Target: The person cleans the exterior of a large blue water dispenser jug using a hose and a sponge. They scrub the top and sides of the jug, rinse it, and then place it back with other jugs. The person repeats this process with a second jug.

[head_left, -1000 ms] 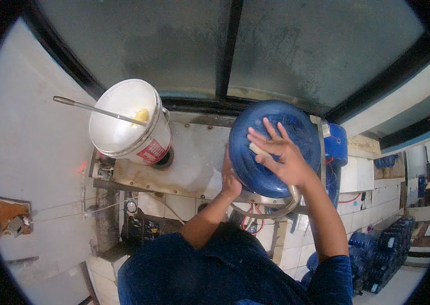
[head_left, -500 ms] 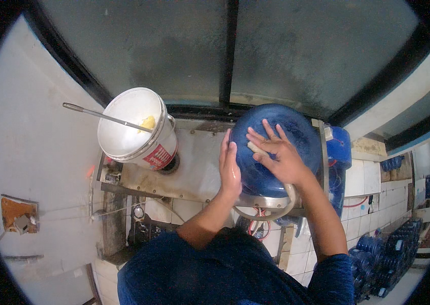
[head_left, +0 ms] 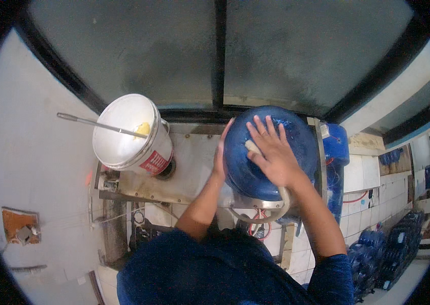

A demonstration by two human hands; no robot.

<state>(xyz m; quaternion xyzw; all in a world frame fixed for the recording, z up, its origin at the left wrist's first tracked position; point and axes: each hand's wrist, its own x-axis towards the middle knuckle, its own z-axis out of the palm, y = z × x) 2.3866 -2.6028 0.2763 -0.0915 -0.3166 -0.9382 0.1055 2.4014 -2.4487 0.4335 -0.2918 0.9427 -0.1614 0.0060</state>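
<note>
A large blue water jug point(head_left: 298, 147) stands on the metal counter, its round, wet-looking end facing up. My right hand point(head_left: 275, 158) lies over that end with the fingers stretched across it. Between its thumb and palm is a pale hose point(head_left: 287, 201), whose tip pokes out above the thumb. Below the wrist, the hose loops down past the counter's front edge. My left hand point(head_left: 220, 155) rests open along the jug's left side, and its fingers are partly hidden by the jug's curve.
Left on the counter point(head_left: 194, 162), a tilted white bucket point(head_left: 113, 152) holds a metal rod point(head_left: 100, 124) and something yellow point(head_left: 142, 130). Dark-framed glass panes point(head_left: 164, 56) rise behind. Another blue container point(head_left: 338, 145) is just right of the counter, and several blue jugs point(head_left: 377, 262) stand at lower right.
My left hand has slid farther back along the jug's side, with its thumb less visible. The right hand has flattened and shifted slightly on the jug, still with the hose. The view has shifted slightly.
</note>
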